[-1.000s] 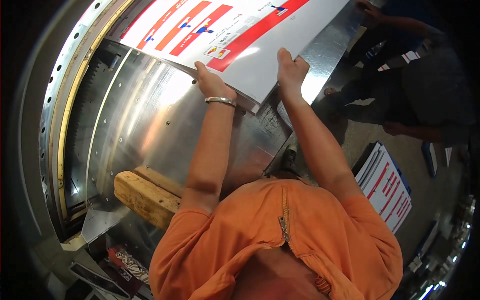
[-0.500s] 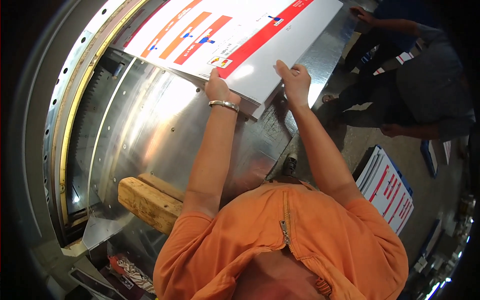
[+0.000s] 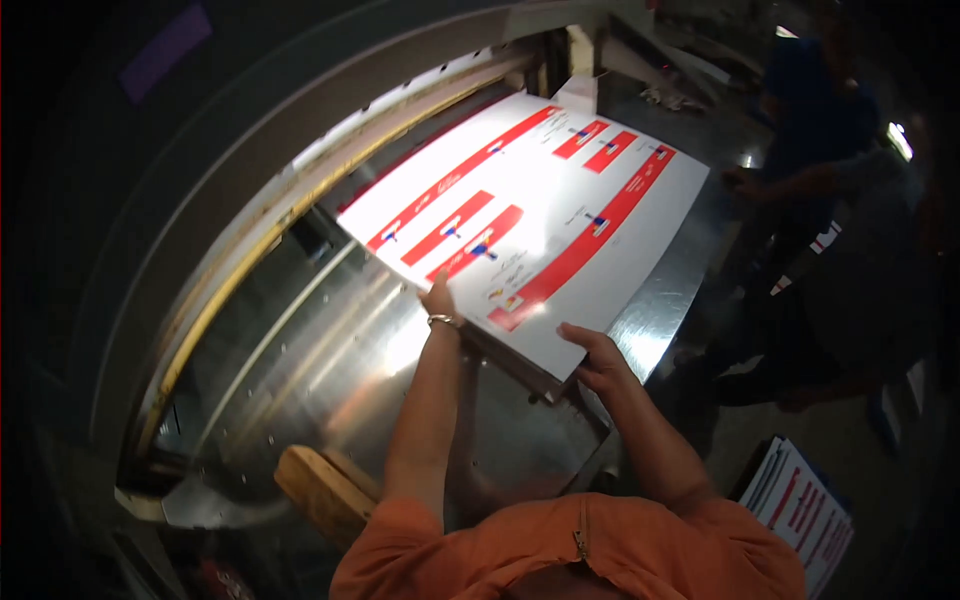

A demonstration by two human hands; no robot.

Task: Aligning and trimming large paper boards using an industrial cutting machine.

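A thick stack of white printed sheets (image 3: 640,270) with red bands lies on a shiny metal table (image 3: 400,345). On its near edge, toward the left, my left hand (image 3: 440,303) is closed with the thumb up on the top sheet; a metal bracelet circles that wrist. My right hand (image 3: 598,360) grips the right edge near the closest corner, thumb on top and fingers underneath or along the side, partly hidden. The stack's far left edge reaches the machine's yellow-edged opening (image 3: 290,220).
A wooden block (image 3: 325,492) rests on the table beside my left forearm. Past the table's right edge, other people in dark clothes (image 3: 840,270) stand nearby. More printed sheets (image 3: 800,515) are piled low at the right. A dark machine frame (image 3: 190,130) arches over the left.
The view has tilted upward and darkened, showing the whole stack. My left hand has shifted leftward along the near edge. My right hand sits closer to the near corner.
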